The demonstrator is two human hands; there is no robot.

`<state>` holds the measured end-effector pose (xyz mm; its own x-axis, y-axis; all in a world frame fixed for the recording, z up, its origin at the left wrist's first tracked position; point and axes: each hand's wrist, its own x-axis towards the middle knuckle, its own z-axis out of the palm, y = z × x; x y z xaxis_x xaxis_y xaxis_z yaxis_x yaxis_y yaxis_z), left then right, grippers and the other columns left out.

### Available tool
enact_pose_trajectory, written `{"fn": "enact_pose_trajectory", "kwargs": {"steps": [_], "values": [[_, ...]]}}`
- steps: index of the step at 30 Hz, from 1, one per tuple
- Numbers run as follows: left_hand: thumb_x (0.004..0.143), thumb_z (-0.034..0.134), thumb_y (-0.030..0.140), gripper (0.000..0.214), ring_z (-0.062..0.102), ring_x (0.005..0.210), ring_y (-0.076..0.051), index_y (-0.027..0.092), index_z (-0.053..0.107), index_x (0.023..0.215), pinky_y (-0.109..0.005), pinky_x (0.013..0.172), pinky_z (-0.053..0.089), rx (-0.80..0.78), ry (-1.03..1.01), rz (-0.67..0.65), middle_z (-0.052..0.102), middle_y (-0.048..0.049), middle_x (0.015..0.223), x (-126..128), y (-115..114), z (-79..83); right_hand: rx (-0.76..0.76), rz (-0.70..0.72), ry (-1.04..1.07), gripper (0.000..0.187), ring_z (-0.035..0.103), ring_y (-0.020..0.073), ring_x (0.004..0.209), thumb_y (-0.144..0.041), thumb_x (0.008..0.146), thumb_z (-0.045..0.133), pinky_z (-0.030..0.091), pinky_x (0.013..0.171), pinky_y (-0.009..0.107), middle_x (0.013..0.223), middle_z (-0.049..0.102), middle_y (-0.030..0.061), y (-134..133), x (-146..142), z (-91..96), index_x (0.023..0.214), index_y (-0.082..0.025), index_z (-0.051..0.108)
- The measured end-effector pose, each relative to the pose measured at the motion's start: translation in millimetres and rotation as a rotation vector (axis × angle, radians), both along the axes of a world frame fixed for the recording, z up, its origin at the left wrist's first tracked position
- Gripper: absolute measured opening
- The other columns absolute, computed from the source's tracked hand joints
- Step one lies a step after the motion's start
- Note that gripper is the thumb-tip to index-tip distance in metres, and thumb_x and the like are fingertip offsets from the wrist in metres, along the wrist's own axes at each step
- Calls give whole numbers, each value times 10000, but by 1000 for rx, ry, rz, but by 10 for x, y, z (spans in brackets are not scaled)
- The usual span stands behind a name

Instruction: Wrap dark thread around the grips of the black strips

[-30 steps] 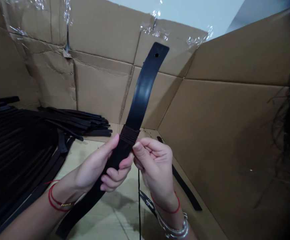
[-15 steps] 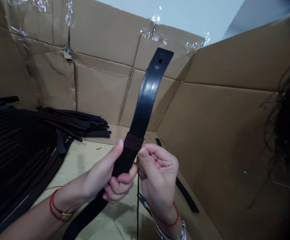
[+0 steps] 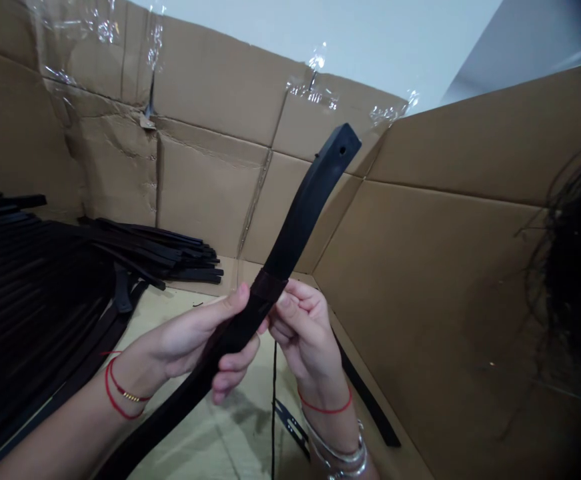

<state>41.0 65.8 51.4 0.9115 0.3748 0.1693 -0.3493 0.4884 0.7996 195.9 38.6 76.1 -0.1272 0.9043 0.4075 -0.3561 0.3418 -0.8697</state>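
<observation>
"Fingers closed?"

"Yes. The fingers (image 3: 233, 373) of my left hand (image 3: 190, 343) curl around the black leather strap (image 3: 305, 223) just below its dark wrapped band (image 3: 268, 287). My right hand (image 3: 303, 340) pinches the strap's edge beside that band."

"Where's the strap?"

"Tilted up between both hands, punched end high, tail angling down over the cardboard base (image 3: 185, 447). Stacked black straps (image 3: 155, 247) lie to the left, against the cardboard wall (image 3: 205, 193)."

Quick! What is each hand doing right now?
Left hand: closed, holding a black belt strap.
Right hand: closed, pinching that strap beside its dark wrapped band.
</observation>
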Motion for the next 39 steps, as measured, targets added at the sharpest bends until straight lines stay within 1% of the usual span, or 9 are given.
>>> {"fn": "enact_pose_trajectory", "kwargs": {"steps": [6, 14, 17, 21, 26, 29, 32, 36, 39], "values": [[913, 281, 664, 577, 330, 288, -49, 163, 525, 760, -131, 291, 376, 51, 53, 65, 407, 62, 428, -106, -53, 145, -71, 9, 29, 191, 108, 19, 376, -296, 767, 761, 106, 336, 163, 464, 335, -121, -15, -99, -9, 897, -166, 712], [885, 115, 723, 726, 362, 276, -85, 150, 551, 793, -182, 281, 397, -64, 37, -243, 403, 46, 398, -32, -34, 35, -28, 195, -37, 375, 113, 25, 360, -422, 732, 773, 92, 332, 177, 467, 310, -111, 5, -23, -52, 1010, -174, 730], [850, 160, 770, 769, 472, 359, -104, 128, 577, 925, -225, 405, 474, 147, 122, -7, 499, 23, 489, -71, -89, 91, 28, 111, 6, 311, 116, 21, 351, -418, 762, 749, 111, 326, 168, 455, 281, -118, 38, 19, -38, 951, -172, 729], [903, 477, 574, 549, 592, 628, -146, 236, 395, 1328, -237, 632, 462, 671, 409, 645, 614, 10, 735, -81, -253, 200, -8, -70, 32, 232, 81, 25, 399, -341, 810, 722, 110, 341, 156, 490, 221, -125, 35, -23, 2, 939, -148, 719], [927, 504, 365, 327, 567, 586, -187, 234, 471, 1225, -227, 534, 296, 1107, 685, 1261, 599, -8, 745, 120, -345, 165, -37, -188, 25, 241, 130, 40, 437, -327, 793, 742, 132, 363, 174, 525, 272, -105, -37, -160, -21, 949, -144, 725], [957, 426, 353, 179, 529, 548, -181, 214, 537, 941, -236, 508, 216, 1277, 719, 1368, 551, -14, 666, 160, -296, 105, -17, -194, 10, 243, 114, 35, 429, -328, 806, 729, 115, 369, 188, 532, 296, -102, -36, -169, -45, 982, -159, 727], [957, 430, 331, 167, 505, 540, -165, 212, 534, 902, -238, 514, 209, 1320, 708, 1391, 536, -7, 648, 127, -238, 80, 17, -196, -8, 236, 118, 38, 430, -310, 803, 730, 108, 373, 198, 532, 298, -100, 5, -146, -55, 986, -161, 728], [963, 436, 327, 149, 494, 509, -123, 211, 530, 976, -205, 522, 305, 1096, 520, 1297, 535, 29, 613, 96, -238, 117, 37, -180, 6, 203, 121, 40, 427, -298, 821, 710, 119, 375, 197, 534, 265, -106, 30, -142, -64, 982, -174, 721], [971, 425, 396, 200, 453, 458, -85, 215, 508, 954, -159, 457, 334, 763, 296, 1099, 507, 54, 573, 91, -302, 176, 90, -149, -13, 198, 147, 41, 417, -311, 838, 697, 126, 374, 197, 517, 278, -103, 21, -140, -72, 973, -168, 728]]}}
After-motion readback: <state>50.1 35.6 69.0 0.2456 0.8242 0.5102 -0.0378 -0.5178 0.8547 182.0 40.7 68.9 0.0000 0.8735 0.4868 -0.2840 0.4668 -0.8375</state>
